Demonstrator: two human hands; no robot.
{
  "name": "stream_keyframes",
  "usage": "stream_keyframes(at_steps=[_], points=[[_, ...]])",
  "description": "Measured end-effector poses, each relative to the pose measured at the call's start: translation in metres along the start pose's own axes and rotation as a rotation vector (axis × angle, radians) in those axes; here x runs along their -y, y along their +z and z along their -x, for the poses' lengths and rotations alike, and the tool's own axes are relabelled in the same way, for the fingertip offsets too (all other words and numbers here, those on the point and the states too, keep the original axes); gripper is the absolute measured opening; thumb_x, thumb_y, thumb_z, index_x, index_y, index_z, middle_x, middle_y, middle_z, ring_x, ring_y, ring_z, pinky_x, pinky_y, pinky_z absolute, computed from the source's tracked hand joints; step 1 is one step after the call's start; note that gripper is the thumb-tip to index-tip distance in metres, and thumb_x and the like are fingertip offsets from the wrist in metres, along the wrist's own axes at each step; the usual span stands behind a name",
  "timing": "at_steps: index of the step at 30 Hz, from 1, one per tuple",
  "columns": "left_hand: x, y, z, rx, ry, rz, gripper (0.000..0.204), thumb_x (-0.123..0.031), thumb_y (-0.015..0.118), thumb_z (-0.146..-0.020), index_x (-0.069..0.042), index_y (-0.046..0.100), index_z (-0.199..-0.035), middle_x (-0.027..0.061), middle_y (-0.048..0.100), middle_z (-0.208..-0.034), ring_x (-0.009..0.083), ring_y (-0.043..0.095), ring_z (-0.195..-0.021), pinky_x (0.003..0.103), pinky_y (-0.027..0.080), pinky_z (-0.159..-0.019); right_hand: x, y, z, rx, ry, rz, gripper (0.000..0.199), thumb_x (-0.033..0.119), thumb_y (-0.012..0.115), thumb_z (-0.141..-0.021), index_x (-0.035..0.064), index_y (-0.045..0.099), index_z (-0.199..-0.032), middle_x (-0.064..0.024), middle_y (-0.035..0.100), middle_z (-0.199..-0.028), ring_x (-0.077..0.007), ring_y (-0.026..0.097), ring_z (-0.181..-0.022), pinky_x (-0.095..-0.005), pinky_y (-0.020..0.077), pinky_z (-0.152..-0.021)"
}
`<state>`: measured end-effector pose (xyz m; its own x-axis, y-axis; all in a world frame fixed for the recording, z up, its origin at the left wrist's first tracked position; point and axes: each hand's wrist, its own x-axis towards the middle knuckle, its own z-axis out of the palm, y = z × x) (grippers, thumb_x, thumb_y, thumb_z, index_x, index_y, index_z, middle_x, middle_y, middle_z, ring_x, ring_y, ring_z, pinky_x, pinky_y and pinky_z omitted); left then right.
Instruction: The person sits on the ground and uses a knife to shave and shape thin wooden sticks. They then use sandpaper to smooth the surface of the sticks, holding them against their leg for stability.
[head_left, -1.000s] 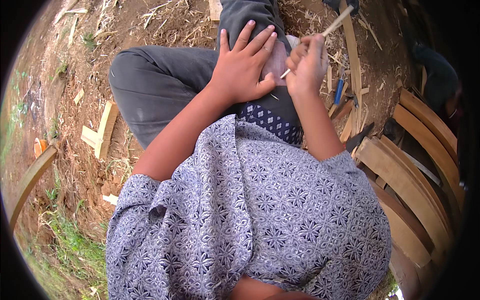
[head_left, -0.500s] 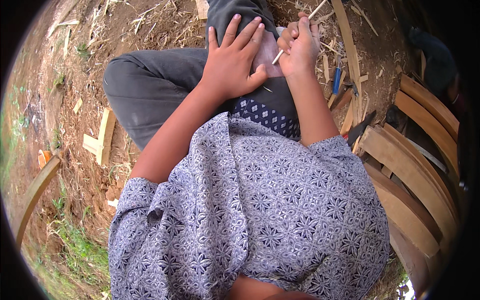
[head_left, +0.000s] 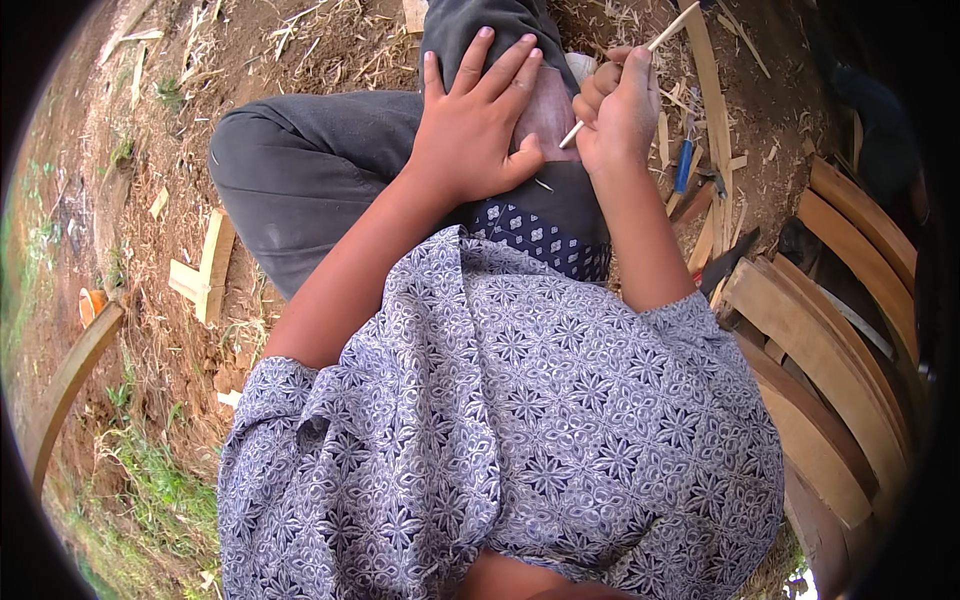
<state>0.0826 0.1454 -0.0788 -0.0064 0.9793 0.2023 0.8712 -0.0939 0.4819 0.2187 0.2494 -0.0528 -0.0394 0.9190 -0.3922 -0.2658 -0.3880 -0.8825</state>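
Note:
My right hand (head_left: 615, 105) is closed around a thin pale wooden stick (head_left: 668, 32). The stick slants from upper right to lower left, its lower end over a pale pinkish patch (head_left: 548, 110) on my thigh. I cannot tell whether that end touches the patch. Beside it, my left hand (head_left: 480, 125) lies flat with fingers spread on my dark trousers (head_left: 310, 150), its fingertips and thumb at the patch's left edge. Nothing shows in the left hand.
A blue-handled tool (head_left: 684, 166) lies right of my leg by a long wooden strip (head_left: 716, 110). Curved wooden boards (head_left: 820, 350) are stacked at the right. Crossed wood pieces (head_left: 207, 270) and a curved wooden piece (head_left: 75, 385) are at the left. Shavings litter the dirt.
My right hand has moved slightly to the right with the stick, whose upper end now shows in view. My left hand stays on the thigh. The whole view has shifted a little.

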Motion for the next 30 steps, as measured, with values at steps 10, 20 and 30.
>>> stream_keyframes(at_steps=[10, 20, 30], points=[[0.0, 0.0, 0.0, 0.008, 0.013, 0.015, 0.083, -0.044, 0.055, -0.079, -0.01, 0.039, -0.153, 0.0053, 0.033, -0.163, 0.0389, 0.021, -0.152, 0.075, 0.017, -0.112, -0.005, 0.008, -0.005, 0.001, -0.02, -0.026, 0.029, 0.035, 0.051, -0.106, 0.0069, 0.054, -0.099, 0.0052, 0.033, -0.057, -0.0045, 0.029, -0.043, -0.0232, 0.0205, -0.037], [0.002, 0.0, -0.001, -0.013, 0.011, 0.024, 0.082, -0.044, 0.056, -0.078, -0.011, 0.041, -0.153, 0.0051, 0.035, -0.162, 0.0385, 0.023, -0.151, 0.076, 0.018, -0.111, -0.011, 0.015, -0.014, 0.022, -0.126, -0.021, 0.028, 0.03, 0.055, -0.105, 0.0026, 0.059, -0.107, 0.0063, 0.033, -0.058, -0.0038, 0.029, -0.044, -0.0223, 0.0223, -0.038], [-0.002, -0.002, 0.0, 0.016, 0.009, 0.023, 0.082, -0.043, 0.056, -0.079, -0.011, 0.041, -0.153, 0.0054, 0.034, -0.162, 0.0377, 0.021, -0.152, 0.076, 0.017, -0.111, -0.014, 0.026, -0.029, 0.004, -0.121, -0.021, 0.028, 0.032, 0.06, -0.103, 0.0039, 0.061, -0.107, 0.0059, 0.035, -0.06, -0.0041, 0.03, -0.045, -0.0226, 0.023, -0.04]])
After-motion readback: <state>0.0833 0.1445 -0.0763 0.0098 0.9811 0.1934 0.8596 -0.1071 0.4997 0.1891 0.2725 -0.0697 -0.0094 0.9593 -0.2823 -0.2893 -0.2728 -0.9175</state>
